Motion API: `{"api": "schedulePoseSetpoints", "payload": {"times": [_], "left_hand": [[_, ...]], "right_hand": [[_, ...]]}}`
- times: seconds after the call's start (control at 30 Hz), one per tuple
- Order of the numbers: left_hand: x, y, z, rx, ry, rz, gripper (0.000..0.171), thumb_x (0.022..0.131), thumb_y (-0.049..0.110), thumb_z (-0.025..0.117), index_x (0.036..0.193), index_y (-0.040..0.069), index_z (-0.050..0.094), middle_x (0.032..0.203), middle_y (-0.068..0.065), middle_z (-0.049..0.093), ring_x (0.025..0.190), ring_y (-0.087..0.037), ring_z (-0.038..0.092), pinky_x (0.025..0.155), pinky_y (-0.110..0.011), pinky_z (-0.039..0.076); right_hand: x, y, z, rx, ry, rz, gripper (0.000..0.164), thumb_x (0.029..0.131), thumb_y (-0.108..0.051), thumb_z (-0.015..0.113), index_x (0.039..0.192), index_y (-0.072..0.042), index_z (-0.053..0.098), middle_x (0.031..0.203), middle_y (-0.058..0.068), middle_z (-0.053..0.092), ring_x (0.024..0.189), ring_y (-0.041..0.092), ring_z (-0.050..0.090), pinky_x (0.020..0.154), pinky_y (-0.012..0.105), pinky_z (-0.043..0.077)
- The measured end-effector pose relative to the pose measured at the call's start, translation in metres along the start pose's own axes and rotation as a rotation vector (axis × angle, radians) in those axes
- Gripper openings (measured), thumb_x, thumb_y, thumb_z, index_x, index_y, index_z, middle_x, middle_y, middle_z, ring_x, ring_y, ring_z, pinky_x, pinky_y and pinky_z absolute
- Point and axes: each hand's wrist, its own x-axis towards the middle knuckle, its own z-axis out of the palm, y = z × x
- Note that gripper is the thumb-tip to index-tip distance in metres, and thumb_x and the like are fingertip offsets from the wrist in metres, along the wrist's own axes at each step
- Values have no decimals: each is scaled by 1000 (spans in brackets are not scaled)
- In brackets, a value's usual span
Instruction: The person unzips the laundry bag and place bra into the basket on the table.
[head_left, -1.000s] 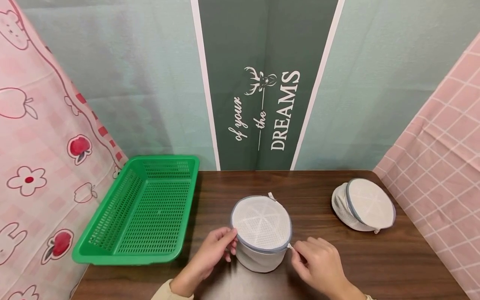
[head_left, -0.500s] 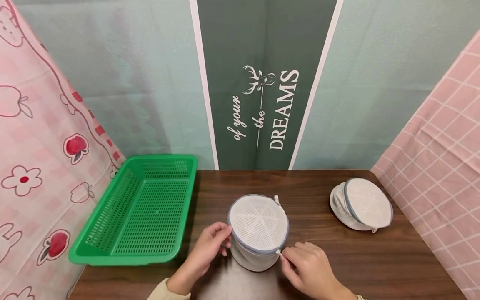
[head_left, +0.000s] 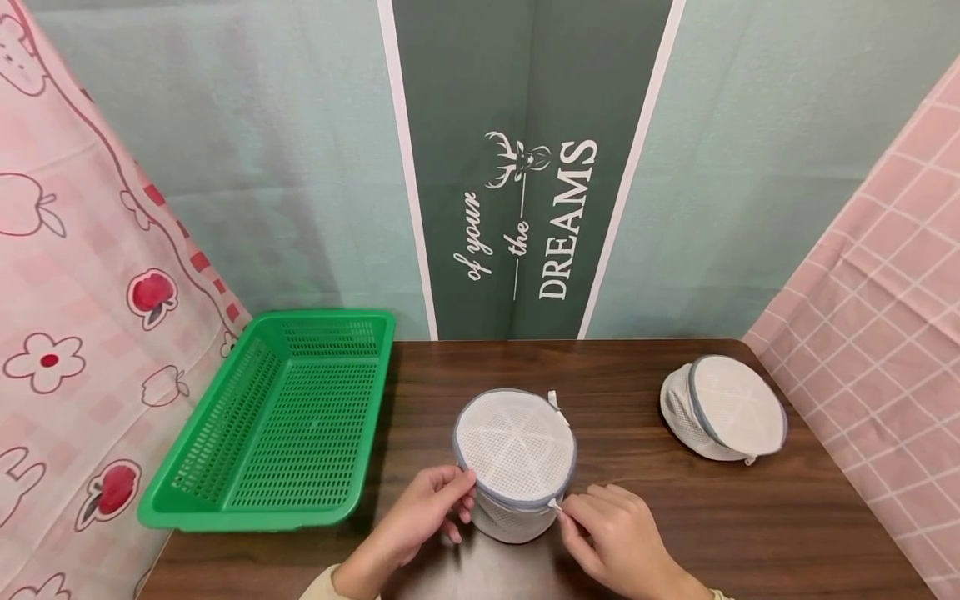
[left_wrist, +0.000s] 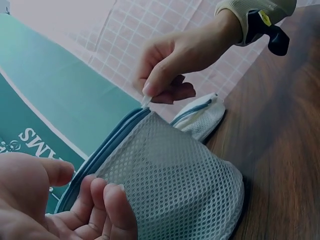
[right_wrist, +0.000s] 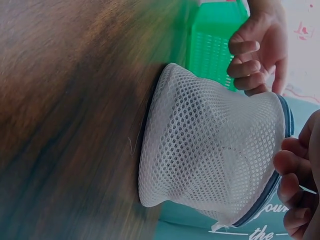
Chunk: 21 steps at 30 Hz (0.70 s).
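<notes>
Brown counter (head_left: 780, 533) carries everything, though its near edge runs out of frame, so no clue where it ends. The green basket (head_left: 247, 521) is over on the person's left, slightly angled. I figure it's parked there to leave the middle free for both hands while keeping it within reach. Its outer far side is out of sight.

Next size down is the mesh bag (head_left: 516, 446), right in the middle of the counter, standing on its base with the round top facing up. Makes sense to me, since that leaves the rim easy to get at from both sides. The weave's too dense to tell if anything's in there. The second bag (head_left: 738, 406) sits slumped at the far right, lid tipped over, probably just shoved out of the way. Most of its base is hidden under that lid.

Hands are apart, one per side of the mesh bag. The left hand (head_left: 423, 508) pinches the rim with thumb and fingers, likely to steady it against a tug. The right hand (head_left: 615, 533) has the little white zip pull (left_wrist: 146, 102) nipped in its fingertips, clearest from the left wrist; the right wrist view cuts that hand off. Can't make out how far the zip is run. Tiny white loop (head_left: 553, 400) pokes out at the back, and I can't see where it's attached.
</notes>
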Motion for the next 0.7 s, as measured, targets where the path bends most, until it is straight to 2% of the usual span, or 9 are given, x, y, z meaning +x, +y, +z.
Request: {"api": "schedulePoseSetpoints", "payload": {"times": [0.3, 0.5, 0.7], "left_hand": [[-3, -2, 13, 27, -79, -17, 35, 104, 26, 57, 93, -7, 63, 78, -1, 59, 67, -9, 57, 46, -19, 49], [-4, -3, 22, 23, -140, -46, 41, 105, 27, 56, 96, -13, 64, 77, -2, 61, 64, -9, 57, 45, -18, 48], [-3, 0, 26, 24, -147, -53, 43, 105, 27, 56, 92, -12, 65, 74, 0, 61, 64, -8, 57, 45, -18, 48]], "right_hand": [[-3, 0, 3, 4, -16, -3, 32, 104, -27, 47, 78, -19, 64, 62, -15, 47, 55, 0, 37, 52, 15, 28], [-4, -1, 4, 4, -21, 0, 32, 104, -28, 47, 79, -19, 66, 62, -15, 49, 55, 0, 38, 52, 15, 29], [-3, -4, 7, 19, -30, 3, 32, 104, -29, 48, 78, -21, 63, 61, -15, 44, 55, -2, 33, 53, 13, 25]]}}
